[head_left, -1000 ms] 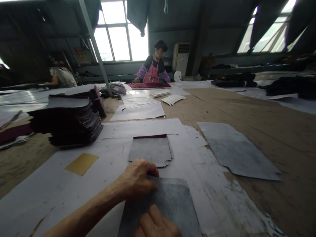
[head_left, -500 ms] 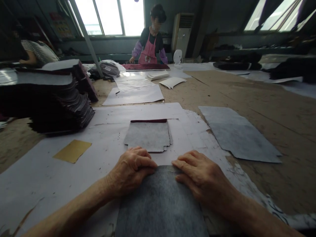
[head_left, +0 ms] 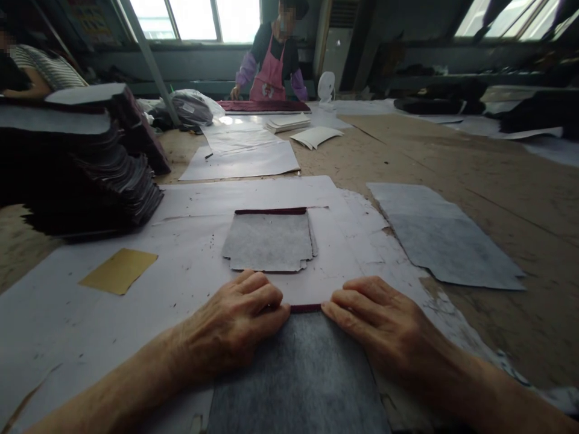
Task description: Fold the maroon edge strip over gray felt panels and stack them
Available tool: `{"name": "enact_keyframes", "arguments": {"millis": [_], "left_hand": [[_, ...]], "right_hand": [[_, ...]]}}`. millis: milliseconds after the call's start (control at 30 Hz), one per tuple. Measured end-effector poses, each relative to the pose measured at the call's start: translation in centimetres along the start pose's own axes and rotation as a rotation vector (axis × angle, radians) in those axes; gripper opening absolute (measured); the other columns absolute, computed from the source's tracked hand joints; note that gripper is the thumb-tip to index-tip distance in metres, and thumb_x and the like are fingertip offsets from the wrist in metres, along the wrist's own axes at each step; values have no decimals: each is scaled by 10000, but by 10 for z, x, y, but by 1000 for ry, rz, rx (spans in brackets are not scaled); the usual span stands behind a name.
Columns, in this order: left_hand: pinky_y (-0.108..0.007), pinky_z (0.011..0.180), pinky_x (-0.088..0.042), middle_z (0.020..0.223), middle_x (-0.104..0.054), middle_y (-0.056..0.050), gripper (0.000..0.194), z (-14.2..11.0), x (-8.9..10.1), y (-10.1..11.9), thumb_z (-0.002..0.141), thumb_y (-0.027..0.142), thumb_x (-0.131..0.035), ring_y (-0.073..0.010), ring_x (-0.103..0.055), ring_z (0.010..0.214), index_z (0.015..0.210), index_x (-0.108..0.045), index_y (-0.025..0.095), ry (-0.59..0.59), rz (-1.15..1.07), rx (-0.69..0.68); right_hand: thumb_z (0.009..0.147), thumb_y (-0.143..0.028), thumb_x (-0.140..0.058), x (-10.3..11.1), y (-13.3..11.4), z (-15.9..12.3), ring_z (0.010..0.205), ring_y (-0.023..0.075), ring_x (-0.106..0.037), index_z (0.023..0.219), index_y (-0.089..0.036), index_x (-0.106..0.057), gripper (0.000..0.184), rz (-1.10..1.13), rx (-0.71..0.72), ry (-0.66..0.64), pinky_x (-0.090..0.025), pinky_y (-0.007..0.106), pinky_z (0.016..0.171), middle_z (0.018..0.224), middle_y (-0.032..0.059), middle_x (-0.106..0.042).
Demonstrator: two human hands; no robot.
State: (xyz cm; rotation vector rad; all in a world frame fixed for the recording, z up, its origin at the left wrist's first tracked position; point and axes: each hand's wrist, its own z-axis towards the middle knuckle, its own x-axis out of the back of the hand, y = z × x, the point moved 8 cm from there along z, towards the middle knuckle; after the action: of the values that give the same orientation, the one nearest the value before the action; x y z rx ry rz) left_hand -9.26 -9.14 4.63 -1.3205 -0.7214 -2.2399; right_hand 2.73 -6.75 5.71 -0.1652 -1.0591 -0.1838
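Observation:
A grey-backed fabric piece (head_left: 296, 374) lies in front of me, its far edge turned over into a narrow maroon fold (head_left: 306, 308). At the left end of this fold, my left hand (head_left: 244, 313) is closed, thumb and fingers pinching the edge. My right hand (head_left: 384, 322) grips the right end the same way, its fingers bunched together. Just beyond my hands sits a small stack of grey pieces (head_left: 269, 242) with a maroon folded strip along its far edge. My palms hide the fabric's far corners.
White paper (head_left: 58, 325) covers the table here. A tall stack of dark pieces (head_left: 113, 187) stands left, near a yellow card (head_left: 120, 271). Another grey piece (head_left: 447, 235) lies right. Across the table are a person in a pink apron (head_left: 271, 72), papers (head_left: 244, 161) and a white fan (head_left: 326, 86).
The fabric's far edge, grey before, now shows a maroon fold between my hands. My right hand has shifted slightly right. The view has tipped down a little.

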Motion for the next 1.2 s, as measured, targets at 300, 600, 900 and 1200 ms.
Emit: {"name": "enact_keyframes", "arguments": {"millis": [300,600,900,1200], "left_hand": [[-340,675,-376,864,-541,-69,328,1,-1,-4,805,0,-374,-164,-426,753,1047,-555,127,-41,-25,10],[-336,663,-373,855,-539,-72,330,-1,0,-3,811,4,-366,-162,-423,741,1048,-556,134,17,-32,13],[-328,644,-369,836,-543,-74,323,0,2,-3,809,8,-366,-163,-433,720,1023,-571,134,45,-28,14],[-328,631,-349,832,-536,-70,320,-1,0,-4,829,32,-348,-155,-433,704,1007,-588,149,71,-10,17]], "right_hand": [[908,-92,-316,-6,-2,-2,807,194,-489,985,-65,-608,303,-12,70,-118,-456,370,712,857,104,-598],[894,-91,-359,-6,4,-8,826,205,-493,940,-64,-611,258,20,8,-90,-450,363,712,853,107,-590],[868,-49,-346,0,14,-16,803,177,-500,901,-109,-575,239,128,-83,-73,-457,343,713,869,88,-583],[828,-101,-482,4,32,-26,830,171,-514,1039,-122,-545,221,131,-290,77,-490,323,710,895,86,-552]]}}
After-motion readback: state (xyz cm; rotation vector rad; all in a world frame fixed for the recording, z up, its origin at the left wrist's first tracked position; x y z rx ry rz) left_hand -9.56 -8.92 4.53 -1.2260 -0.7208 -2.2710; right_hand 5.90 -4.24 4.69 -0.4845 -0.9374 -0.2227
